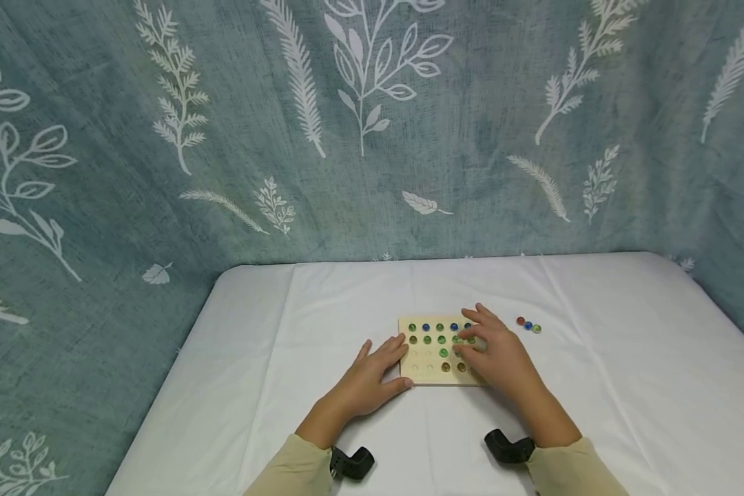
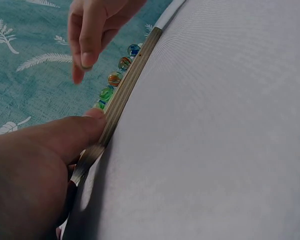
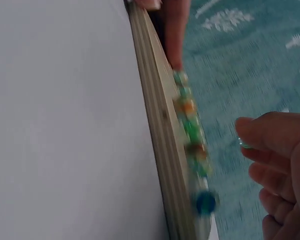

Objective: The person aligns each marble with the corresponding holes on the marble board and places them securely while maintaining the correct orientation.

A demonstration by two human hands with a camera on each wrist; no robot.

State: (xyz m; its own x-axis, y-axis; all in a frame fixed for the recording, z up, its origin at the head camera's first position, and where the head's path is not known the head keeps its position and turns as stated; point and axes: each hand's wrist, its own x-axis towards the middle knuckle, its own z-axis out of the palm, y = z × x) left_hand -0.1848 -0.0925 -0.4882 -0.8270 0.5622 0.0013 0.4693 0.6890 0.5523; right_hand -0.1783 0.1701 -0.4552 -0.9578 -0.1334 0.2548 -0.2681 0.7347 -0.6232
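A pale wooden board (image 1: 421, 378) with rows of round hollows lies flat on the white cloth. Green, blue and amber glass marbles (image 1: 441, 339) fill many hollows, while several at the front left show bare. My left hand (image 1: 372, 377) rests along the board's left side, fingers extended and thumb at the front corner. Over the board's right part hovers my right hand (image 1: 499, 353), hiding some hollows. In the right wrist view, its thumb and forefinger pinch a greenish marble (image 3: 245, 144), mostly covered by the fingers. The marbles on the board look blurred there.
Three loose marbles (image 1: 528, 325), red, blue and yellow-green, lie on the cloth right of the board. Black wrist devices (image 1: 353, 463) sit at both cuffs. A teal leaf-patterned curtain (image 1: 372, 193) stands behind the white-covered table (image 1: 310, 310).
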